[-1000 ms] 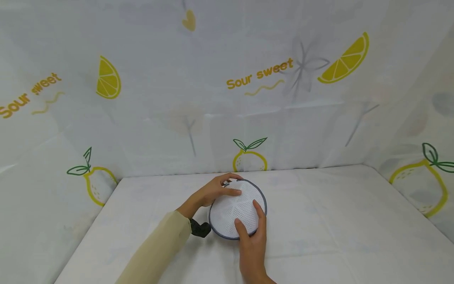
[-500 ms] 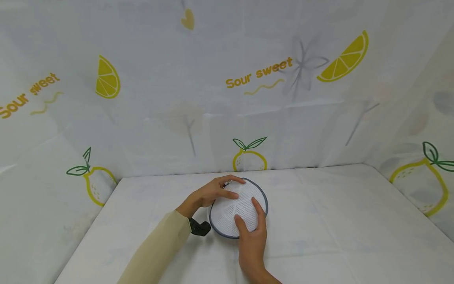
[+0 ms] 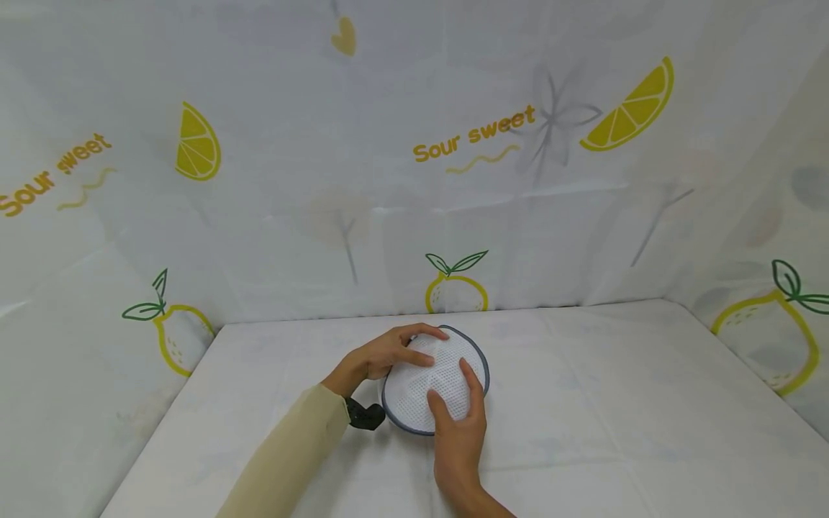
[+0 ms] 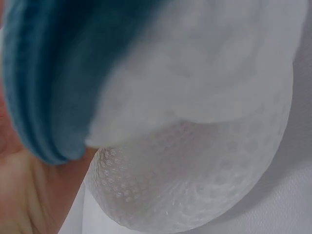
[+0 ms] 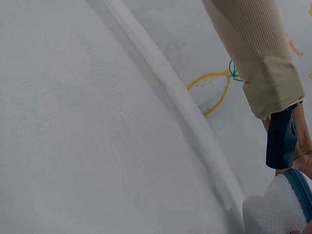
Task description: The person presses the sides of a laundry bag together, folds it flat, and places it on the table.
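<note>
A round white mesh laundry bag [image 3: 414, 396] with a blue-grey edge is held between both hands above the table. My left hand [image 3: 391, 352] grips its upper left side, thumb and index finger lying on the mesh. From the near right, my right hand [image 3: 461, 435] holds the bag with the thumb and a finger on top; its other fingers are hidden. The left wrist view shows the teal ridged band [image 4: 29, 92] close up beside the palm, with the honeycomb mesh [image 4: 180, 195] bulging below. Low in the right wrist view, the bag [image 5: 268, 214] appears partly cut off.
A white cloth covers the table [image 3: 583, 403]. Behind it hangs a pale curtain [image 3: 291, 216] with lemon prints, which continues along both sides. A dark wrist device [image 3: 365, 416] sits by the left sleeve [image 3: 291, 446], close to the bag's edge.
My left index finger has shifted right and down along the bag's top edge, covering a small metal piece seen before. My right hand has slid slightly up, and the bag has barely moved.
</note>
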Demonstrator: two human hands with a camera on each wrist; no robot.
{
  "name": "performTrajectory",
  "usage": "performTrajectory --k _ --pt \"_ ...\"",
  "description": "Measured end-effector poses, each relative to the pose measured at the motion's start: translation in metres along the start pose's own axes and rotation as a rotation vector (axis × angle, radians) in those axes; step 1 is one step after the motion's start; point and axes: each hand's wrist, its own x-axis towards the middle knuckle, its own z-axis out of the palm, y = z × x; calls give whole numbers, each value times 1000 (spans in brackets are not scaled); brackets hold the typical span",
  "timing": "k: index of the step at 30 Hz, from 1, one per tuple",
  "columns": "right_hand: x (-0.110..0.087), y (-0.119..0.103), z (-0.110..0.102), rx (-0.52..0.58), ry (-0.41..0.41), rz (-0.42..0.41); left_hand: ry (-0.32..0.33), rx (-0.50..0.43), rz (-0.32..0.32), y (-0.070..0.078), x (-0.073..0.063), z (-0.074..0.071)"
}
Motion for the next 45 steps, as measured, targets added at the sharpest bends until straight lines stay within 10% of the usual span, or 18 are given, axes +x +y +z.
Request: performTrajectory --k 29,45 --pt "6 -5 -1 -102 -37 46 50 78 -18 3 -2 -4" --pt "14 -19 -26 -231 -179 79 357 363 80 11 -26 1"
